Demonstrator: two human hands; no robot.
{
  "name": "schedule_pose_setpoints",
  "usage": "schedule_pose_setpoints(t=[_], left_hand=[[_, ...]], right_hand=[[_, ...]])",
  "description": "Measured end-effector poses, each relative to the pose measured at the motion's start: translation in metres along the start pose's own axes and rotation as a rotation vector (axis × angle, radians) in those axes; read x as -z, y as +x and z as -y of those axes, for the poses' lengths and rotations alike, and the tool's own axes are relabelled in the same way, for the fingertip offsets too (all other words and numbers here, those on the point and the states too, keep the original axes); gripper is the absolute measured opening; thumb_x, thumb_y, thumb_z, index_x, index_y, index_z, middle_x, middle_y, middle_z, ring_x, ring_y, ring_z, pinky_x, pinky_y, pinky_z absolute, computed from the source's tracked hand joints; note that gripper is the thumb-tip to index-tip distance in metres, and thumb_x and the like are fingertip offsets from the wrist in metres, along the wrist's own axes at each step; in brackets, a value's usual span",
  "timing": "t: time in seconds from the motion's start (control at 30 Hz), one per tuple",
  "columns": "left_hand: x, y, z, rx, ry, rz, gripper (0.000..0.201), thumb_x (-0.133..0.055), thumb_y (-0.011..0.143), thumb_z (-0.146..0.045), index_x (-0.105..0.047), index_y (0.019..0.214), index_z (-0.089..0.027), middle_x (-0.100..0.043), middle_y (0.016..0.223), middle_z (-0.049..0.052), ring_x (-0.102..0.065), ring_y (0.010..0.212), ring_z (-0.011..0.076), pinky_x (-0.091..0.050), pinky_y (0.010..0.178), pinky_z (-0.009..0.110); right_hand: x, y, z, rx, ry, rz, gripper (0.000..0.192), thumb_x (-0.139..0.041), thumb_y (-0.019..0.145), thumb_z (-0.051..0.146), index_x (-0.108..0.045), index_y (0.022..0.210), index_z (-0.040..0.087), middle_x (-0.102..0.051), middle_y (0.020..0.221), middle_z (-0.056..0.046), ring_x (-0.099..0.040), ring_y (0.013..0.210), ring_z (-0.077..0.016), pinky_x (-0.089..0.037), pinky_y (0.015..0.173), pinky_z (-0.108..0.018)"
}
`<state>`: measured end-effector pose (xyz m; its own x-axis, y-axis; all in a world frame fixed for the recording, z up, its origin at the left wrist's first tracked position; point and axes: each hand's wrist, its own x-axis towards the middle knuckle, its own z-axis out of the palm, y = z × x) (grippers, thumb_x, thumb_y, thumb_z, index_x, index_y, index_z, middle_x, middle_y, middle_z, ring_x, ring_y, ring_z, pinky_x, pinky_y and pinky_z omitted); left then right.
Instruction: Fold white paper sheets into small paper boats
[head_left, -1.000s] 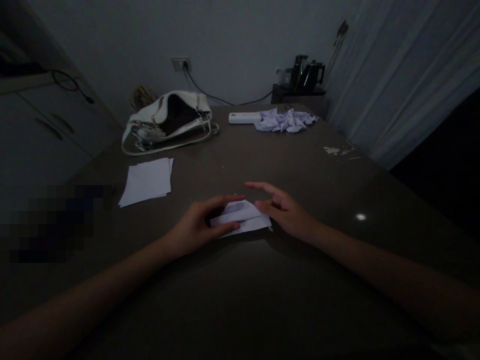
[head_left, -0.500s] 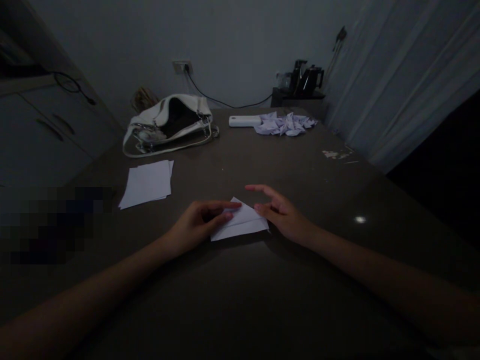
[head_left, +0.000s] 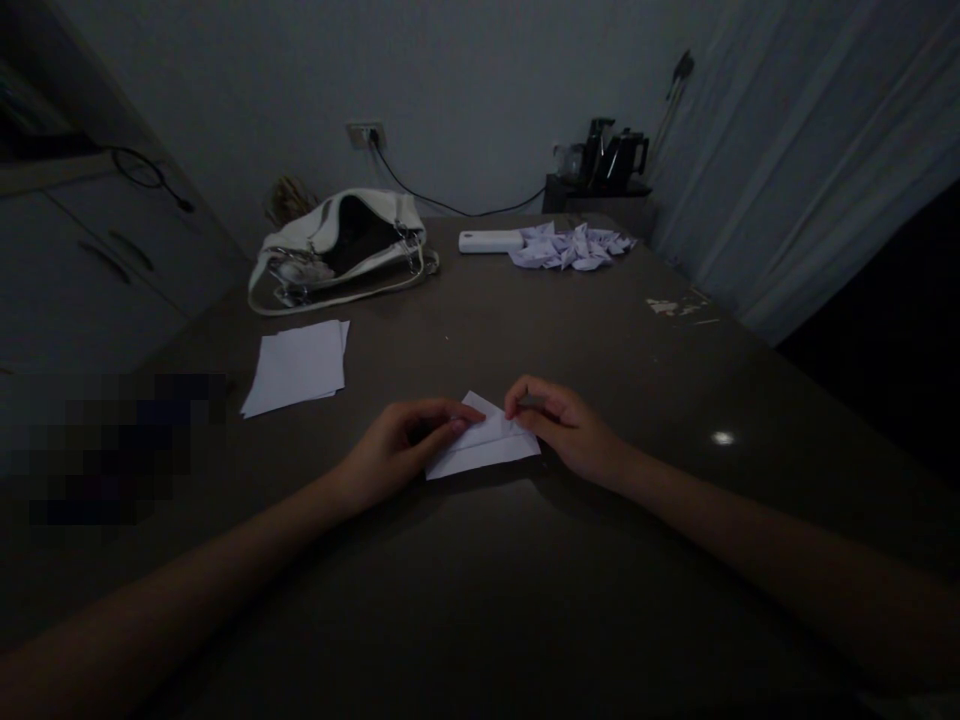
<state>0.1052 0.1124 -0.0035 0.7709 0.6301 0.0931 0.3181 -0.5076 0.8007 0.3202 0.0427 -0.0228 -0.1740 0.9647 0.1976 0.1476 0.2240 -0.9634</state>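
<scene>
— While both hands press it to the dark table (head_left: 525, 600), how far along is the small folded white paper (head_left: 484, 447)?
— Partly creased: left hand (head_left: 394, 450) flat on it, right hand (head_left: 566, 430) pinching its upper fold; further folds probably remain

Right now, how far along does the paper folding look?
Done: a pile of folded pieces lies at the table's far end. In hand: one partly folded sheet, the left hand pinning it flat, the right hand pinching its upper edge. Left: a stack of flat sheets lies unfolded beside the bag.
</scene>
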Motion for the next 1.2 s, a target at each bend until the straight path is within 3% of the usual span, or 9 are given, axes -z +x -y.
schedule_pose_setpoints(t=[0.2, 0.43, 0.57, 0.73, 0.9, 1.07, 1.2], left_hand=[[0.000, 0.000, -0.003, 0.003, -0.004, -0.003, 0.028, -0.050, 0.092, -0.036, -0.068, 0.105, -0.019, -0.071, 0.092, 0.003, -0.063, 0.080, 0.0156, -0.048, 0.066, 0.021], [0.000, 0.000, 0.001, 0.020, 0.011, 0.004, 0.031, -0.048, 0.093, -0.038, -0.068, 0.107, -0.019, -0.071, 0.090, 0.003, -0.063, 0.076, 0.0152, -0.047, 0.062, 0.021], [0.000, 0.000, 0.002, -0.011, -0.025, 0.006, 0.028, -0.051, 0.092, -0.035, -0.068, 0.108, -0.019, -0.072, 0.094, 0.003, -0.064, 0.082, 0.0159, -0.049, 0.070, 0.022], [0.000, -0.001, 0.003, -0.067, -0.016, -0.019, 0.026, -0.050, 0.094, -0.032, -0.067, 0.109, -0.020, -0.071, 0.099, 0.004, -0.065, 0.087, 0.0165, -0.052, 0.075, 0.024], [-0.002, -0.004, 0.001, -0.236, 0.177, -0.094, 0.025, -0.053, 0.093, -0.028, -0.067, 0.112, -0.023, -0.058, 0.123, 0.008, -0.058, 0.108, 0.0215, -0.050, 0.091, 0.033], [-0.006, -0.006, 0.003, -0.356, 0.264, -0.145, 0.040, -0.062, 0.087, -0.032, -0.058, 0.126, -0.026, -0.038, 0.146, 0.010, -0.055, 0.113, 0.0253, -0.050, 0.094, 0.041], [-0.006, -0.006, 0.004, -0.370, 0.271, -0.063, 0.046, -0.060, 0.088, -0.032, -0.051, 0.133, -0.027, -0.038, 0.148, 0.010, -0.049, 0.125, 0.0276, -0.046, 0.100, 0.046]], right_hand=[[0.002, 0.001, -0.001, 0.014, -0.088, 0.014, 0.017, -0.042, 0.082, 0.010, -0.055, 0.076, 0.018, -0.047, 0.069, 0.002, -0.043, 0.063, -0.0111, -0.031, 0.058, -0.023], [0.000, 0.000, 0.003, 0.010, -0.099, 0.025, 0.017, -0.043, 0.086, 0.013, -0.060, 0.082, 0.018, -0.052, 0.074, 0.001, -0.045, 0.065, -0.0104, -0.032, 0.059, -0.023], [-0.001, 0.000, 0.008, -0.036, -0.099, 0.066, 0.016, -0.051, 0.089, 0.026, -0.062, 0.096, 0.018, -0.055, 0.080, 0.000, -0.046, 0.066, -0.0104, -0.032, 0.057, -0.022], [-0.002, -0.002, 0.010, -0.079, -0.138, 0.134, 0.014, -0.064, 0.081, 0.023, -0.065, 0.093, 0.017, -0.059, 0.079, 0.001, -0.044, 0.060, -0.0081, -0.031, 0.054, -0.021], [-0.001, -0.002, 0.006, -0.118, -0.085, 0.097, 0.016, -0.064, 0.080, 0.025, -0.065, 0.094, 0.017, -0.060, 0.075, 0.001, -0.046, 0.058, -0.0085, -0.033, 0.053, -0.021], [-0.001, -0.002, 0.004, -0.119, 0.003, 0.097, 0.022, -0.068, 0.078, 0.028, -0.064, 0.097, 0.017, -0.061, 0.083, -0.001, -0.054, 0.069, -0.0116, -0.041, 0.062, -0.024], [0.000, -0.003, 0.004, -0.107, 0.012, 0.110, 0.024, -0.070, 0.076, 0.028, -0.064, 0.097, 0.018, -0.060, 0.082, -0.001, -0.054, 0.070, -0.0116, -0.041, 0.062, -0.024]])
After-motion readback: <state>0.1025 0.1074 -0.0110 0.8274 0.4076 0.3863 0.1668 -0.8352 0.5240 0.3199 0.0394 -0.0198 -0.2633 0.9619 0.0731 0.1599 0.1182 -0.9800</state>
